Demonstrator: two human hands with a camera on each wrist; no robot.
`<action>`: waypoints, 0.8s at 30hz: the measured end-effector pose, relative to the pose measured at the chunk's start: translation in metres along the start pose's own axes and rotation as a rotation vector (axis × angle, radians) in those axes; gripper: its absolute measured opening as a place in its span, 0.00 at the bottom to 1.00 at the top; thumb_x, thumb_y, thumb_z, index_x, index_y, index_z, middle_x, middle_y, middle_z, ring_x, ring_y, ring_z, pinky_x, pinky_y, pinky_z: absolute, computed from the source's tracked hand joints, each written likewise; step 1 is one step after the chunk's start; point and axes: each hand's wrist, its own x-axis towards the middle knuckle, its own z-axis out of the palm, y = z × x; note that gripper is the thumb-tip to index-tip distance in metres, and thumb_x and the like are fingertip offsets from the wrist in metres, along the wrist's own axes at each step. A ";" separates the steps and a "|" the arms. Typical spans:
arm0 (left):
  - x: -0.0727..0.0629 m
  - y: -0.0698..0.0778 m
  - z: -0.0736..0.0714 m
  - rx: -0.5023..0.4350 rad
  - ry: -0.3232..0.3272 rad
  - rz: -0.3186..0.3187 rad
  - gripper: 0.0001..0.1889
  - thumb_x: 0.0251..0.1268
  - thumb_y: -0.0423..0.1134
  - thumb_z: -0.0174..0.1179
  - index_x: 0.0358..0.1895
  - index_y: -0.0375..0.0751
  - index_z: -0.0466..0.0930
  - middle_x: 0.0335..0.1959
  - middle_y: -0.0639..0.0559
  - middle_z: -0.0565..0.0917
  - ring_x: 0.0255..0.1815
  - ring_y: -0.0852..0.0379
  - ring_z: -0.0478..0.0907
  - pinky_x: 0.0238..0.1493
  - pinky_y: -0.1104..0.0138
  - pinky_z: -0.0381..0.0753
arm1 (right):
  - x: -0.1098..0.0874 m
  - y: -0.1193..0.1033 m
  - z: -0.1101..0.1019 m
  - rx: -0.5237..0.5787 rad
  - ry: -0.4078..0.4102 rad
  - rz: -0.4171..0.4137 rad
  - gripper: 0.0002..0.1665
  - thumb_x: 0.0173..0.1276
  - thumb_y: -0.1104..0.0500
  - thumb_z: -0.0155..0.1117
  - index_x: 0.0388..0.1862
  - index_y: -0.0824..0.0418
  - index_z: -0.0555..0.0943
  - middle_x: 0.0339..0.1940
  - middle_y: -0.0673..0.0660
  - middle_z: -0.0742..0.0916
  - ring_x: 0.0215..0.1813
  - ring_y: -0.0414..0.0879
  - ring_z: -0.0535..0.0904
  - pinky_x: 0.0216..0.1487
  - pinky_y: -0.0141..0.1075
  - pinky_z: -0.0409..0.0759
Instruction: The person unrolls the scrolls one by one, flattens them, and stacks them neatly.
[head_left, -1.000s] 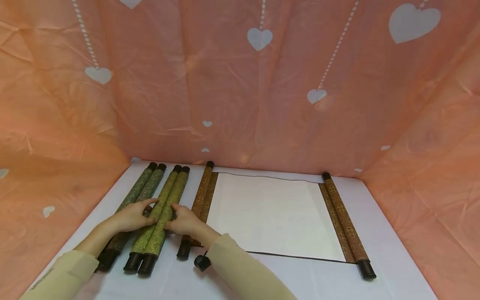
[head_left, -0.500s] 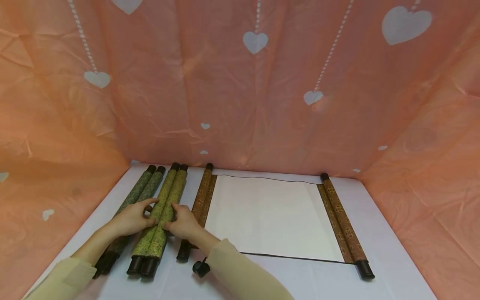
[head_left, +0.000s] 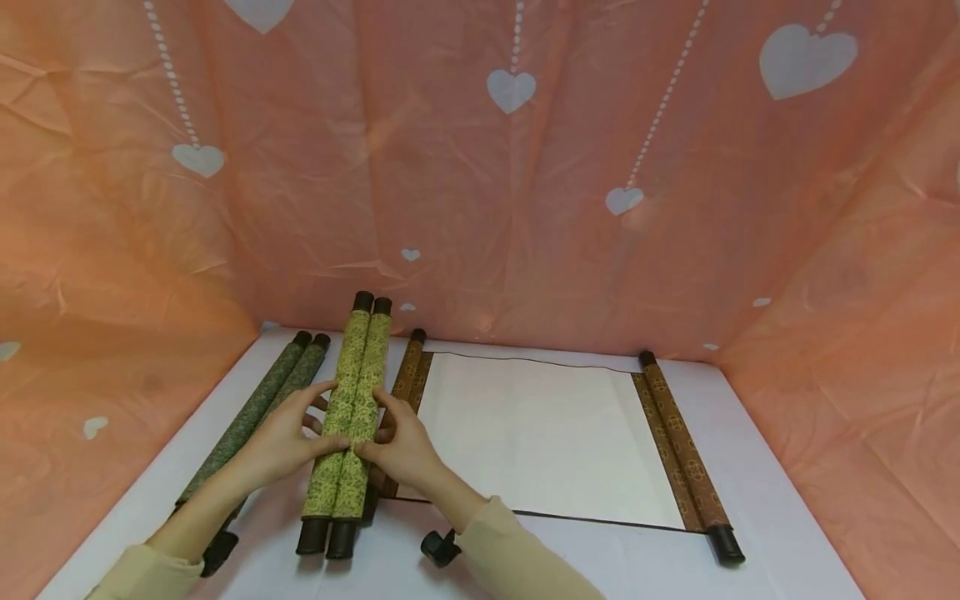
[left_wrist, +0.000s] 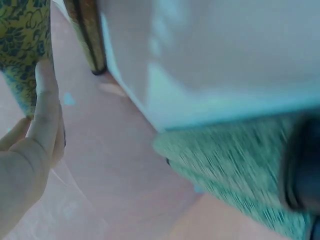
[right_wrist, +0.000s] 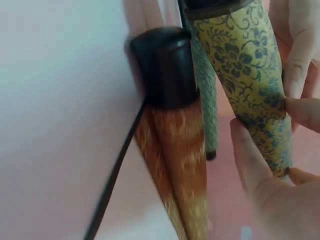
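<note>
The yellow scroll (head_left: 351,408) has left the white table (head_left: 645,567) (it lay there a second ago) and is held up, pinched by the left hand (head_left: 281,442) and right hand (head_left: 408,446), beside the green scroll (head_left: 251,408); peach heart-patterned cloth (head_left: 450,183) hangs behind.

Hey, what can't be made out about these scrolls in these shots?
Head view: part of the green scroll, hidden behind the left hand and left forearm.
Head view: much of the lower left roller of the open scroll, covered by the yellow scroll and right hand.
All views: the yellow scroll's inner sheet, rolled out of sight.
Left wrist view: the green scroll's surface pattern, blurred; its near end, cut off by the right edge.
</note>
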 end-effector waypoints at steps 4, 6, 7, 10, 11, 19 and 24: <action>0.004 0.012 0.018 -0.049 0.070 0.060 0.43 0.64 0.40 0.75 0.77 0.32 0.62 0.56 0.34 0.75 0.46 0.45 0.80 0.40 0.60 0.84 | -0.012 0.006 -0.021 0.073 0.014 -0.039 0.49 0.69 0.62 0.73 0.84 0.46 0.62 0.80 0.56 0.67 0.57 0.47 0.81 0.41 0.35 0.84; 0.007 0.018 0.028 -0.066 0.094 0.085 0.41 0.65 0.40 0.74 0.77 0.34 0.63 0.56 0.35 0.75 0.49 0.44 0.80 0.44 0.58 0.85 | -0.019 0.011 -0.033 0.112 0.023 -0.056 0.49 0.69 0.62 0.73 0.84 0.45 0.62 0.81 0.55 0.66 0.59 0.49 0.81 0.42 0.37 0.85; 0.009 0.022 0.034 -0.079 0.102 0.094 0.40 0.66 0.40 0.73 0.77 0.35 0.63 0.56 0.36 0.75 0.50 0.44 0.80 0.45 0.57 0.85 | -0.022 0.013 -0.040 0.127 0.025 -0.068 0.49 0.69 0.62 0.73 0.84 0.45 0.61 0.81 0.55 0.66 0.60 0.51 0.81 0.43 0.37 0.85; 0.015 0.035 0.053 -0.146 0.101 0.106 0.39 0.67 0.39 0.72 0.77 0.37 0.64 0.58 0.37 0.74 0.52 0.45 0.79 0.48 0.58 0.85 | -0.034 0.020 -0.061 0.155 0.037 -0.115 0.49 0.70 0.64 0.72 0.84 0.47 0.61 0.81 0.57 0.65 0.62 0.55 0.80 0.48 0.38 0.86; 0.017 0.039 0.059 -0.178 0.095 0.109 0.38 0.68 0.38 0.72 0.77 0.38 0.64 0.59 0.37 0.73 0.52 0.45 0.79 0.49 0.58 0.85 | -0.038 0.023 -0.069 0.157 0.041 -0.128 0.49 0.70 0.64 0.72 0.84 0.48 0.61 0.81 0.57 0.65 0.63 0.56 0.80 0.49 0.38 0.85; 0.035 0.078 0.110 -0.402 0.061 0.085 0.38 0.65 0.34 0.73 0.76 0.42 0.64 0.59 0.40 0.73 0.53 0.47 0.79 0.52 0.58 0.85 | -0.070 0.037 -0.128 0.132 0.076 -0.200 0.52 0.66 0.71 0.73 0.84 0.52 0.61 0.79 0.61 0.65 0.64 0.64 0.78 0.51 0.38 0.86; 0.048 0.098 0.133 -0.474 0.065 0.120 0.41 0.61 0.30 0.75 0.76 0.42 0.65 0.59 0.41 0.73 0.51 0.49 0.80 0.51 0.60 0.85 | -0.083 0.041 -0.157 0.098 0.132 -0.232 0.54 0.63 0.72 0.75 0.83 0.54 0.61 0.78 0.62 0.66 0.63 0.66 0.78 0.50 0.40 0.87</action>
